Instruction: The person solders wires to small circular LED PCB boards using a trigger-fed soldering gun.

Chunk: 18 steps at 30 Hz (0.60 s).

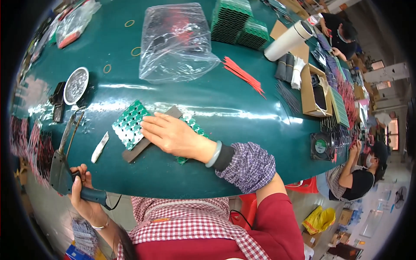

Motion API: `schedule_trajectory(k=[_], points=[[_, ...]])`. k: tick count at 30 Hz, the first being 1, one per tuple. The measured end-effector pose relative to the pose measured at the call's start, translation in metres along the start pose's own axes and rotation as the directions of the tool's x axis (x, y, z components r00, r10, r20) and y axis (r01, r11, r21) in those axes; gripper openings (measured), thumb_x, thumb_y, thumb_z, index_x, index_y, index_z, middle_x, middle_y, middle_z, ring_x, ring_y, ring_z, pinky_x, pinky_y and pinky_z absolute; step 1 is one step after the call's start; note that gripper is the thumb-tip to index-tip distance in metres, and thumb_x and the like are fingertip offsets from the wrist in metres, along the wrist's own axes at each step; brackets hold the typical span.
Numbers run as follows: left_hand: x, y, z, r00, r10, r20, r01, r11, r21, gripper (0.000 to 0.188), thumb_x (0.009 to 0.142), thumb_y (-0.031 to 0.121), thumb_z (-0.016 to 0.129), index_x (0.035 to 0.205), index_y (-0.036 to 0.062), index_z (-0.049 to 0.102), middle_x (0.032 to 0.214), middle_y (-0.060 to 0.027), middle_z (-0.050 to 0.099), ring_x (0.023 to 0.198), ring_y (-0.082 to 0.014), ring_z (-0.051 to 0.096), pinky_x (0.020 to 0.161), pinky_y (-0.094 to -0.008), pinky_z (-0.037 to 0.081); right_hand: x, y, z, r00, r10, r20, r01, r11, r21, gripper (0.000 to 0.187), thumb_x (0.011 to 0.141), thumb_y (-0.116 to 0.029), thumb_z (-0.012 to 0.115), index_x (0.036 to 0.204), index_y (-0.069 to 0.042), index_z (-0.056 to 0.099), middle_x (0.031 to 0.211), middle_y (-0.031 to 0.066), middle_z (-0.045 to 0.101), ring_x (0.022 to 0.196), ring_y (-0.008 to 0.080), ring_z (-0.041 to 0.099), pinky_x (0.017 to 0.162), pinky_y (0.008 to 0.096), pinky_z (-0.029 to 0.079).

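My left hand, at the table's near left edge, is closed round the blue-green handle of a soldering gun. Its long tip points away from me, and a black cord leaves the handle's end. My right hand lies flat with fingers stretched out, fingertips touching the right edge of a green circuit board panel. Under the palm runs a dark flat bar, slanting across. More green board shows beyond that bar, partly hidden by the hand. A crumpled white strip rests left of the panel.
A round metal dish of silvery bits sits at left. Farther off are a clear plastic bag, red wires, stacked green boards and a white flask. A cardboard box stands at right; co-workers sit beyond.
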<state>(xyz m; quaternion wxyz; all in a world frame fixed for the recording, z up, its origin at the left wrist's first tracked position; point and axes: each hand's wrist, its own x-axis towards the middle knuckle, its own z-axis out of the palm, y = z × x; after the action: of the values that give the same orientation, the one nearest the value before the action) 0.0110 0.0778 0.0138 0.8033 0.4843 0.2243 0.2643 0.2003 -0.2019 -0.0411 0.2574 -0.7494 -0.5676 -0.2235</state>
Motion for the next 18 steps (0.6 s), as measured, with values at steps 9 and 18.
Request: schedule_trajectory(k=[9, 18], points=[[0.006, -0.013, 0.035, 0.993, -0.073, 0.087, 0.072, 0.997, 0.016, 0.031, 0.09, 0.0, 0.059, 0.12, -0.0076, 0.055, 0.113, -0.0156, 0.061, 0.111, -0.0273, 0.06, 0.092, -0.0326, 0.054, -0.142, 0.071, -0.136, 0.593, 0.697, -0.402, -0.805, 0.511, -0.302, 0.028, 0.084, 0.001, 0.064, 0.112, 0.001, 0.064, 0.12, 0.0172, 0.062, 0.112, 0.036, 0.057, 0.096, 0.0429, 0.047], [0.001, -0.027, 0.062, 0.985, -0.133, 0.113, 0.12, 0.986, 0.119, 0.033, 0.085, -0.001, 0.061, 0.117, -0.0074, 0.057, 0.109, -0.0145, 0.062, 0.106, -0.0281, 0.062, 0.088, -0.0357, 0.056, -0.097, -0.001, -0.105, 0.647, 0.763, 0.019, -0.761, 0.643, 0.08, 0.067, 0.083, -0.027, 0.077, 0.138, -0.002, 0.049, 0.143, 0.0218, 0.047, 0.133, 0.0379, 0.045, 0.112, 0.0455, 0.035]])
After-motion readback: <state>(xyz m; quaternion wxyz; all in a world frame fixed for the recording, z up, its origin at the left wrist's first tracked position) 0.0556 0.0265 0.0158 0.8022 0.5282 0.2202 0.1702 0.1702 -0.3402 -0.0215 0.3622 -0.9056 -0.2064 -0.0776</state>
